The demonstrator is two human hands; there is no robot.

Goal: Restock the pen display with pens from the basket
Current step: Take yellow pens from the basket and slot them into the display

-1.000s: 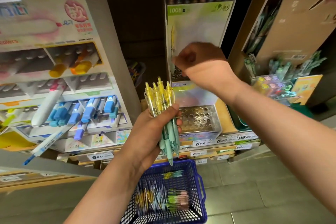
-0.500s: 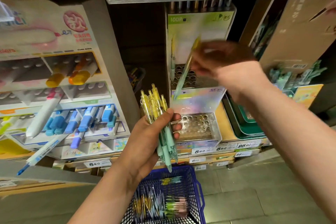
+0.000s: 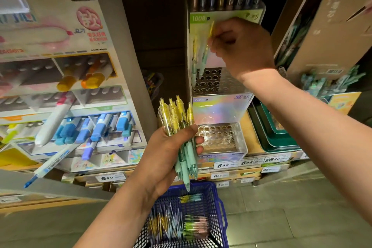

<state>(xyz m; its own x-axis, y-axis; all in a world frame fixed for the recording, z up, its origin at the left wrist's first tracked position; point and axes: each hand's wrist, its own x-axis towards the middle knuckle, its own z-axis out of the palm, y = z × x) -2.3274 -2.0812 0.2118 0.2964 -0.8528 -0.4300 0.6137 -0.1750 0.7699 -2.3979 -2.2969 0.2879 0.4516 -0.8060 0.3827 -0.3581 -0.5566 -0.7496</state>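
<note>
Pen in right hand enters display hole

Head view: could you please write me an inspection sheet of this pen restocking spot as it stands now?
Surface: wooden shelf with price tags along its edge.
Job's things: upper holed rack holds one standing pen, most holes empty; lower holed rack empty; blue basket on the floor holds mixed pens.
Clutter: marker display at left, one marker leaning out.
Hands: left hand grips a bunch of yellow-green pens; right hand lowers a single pen toward the upper rack.
Cables: nothing seen.
Surroundings: cardboard box and green trays at right.
</note>
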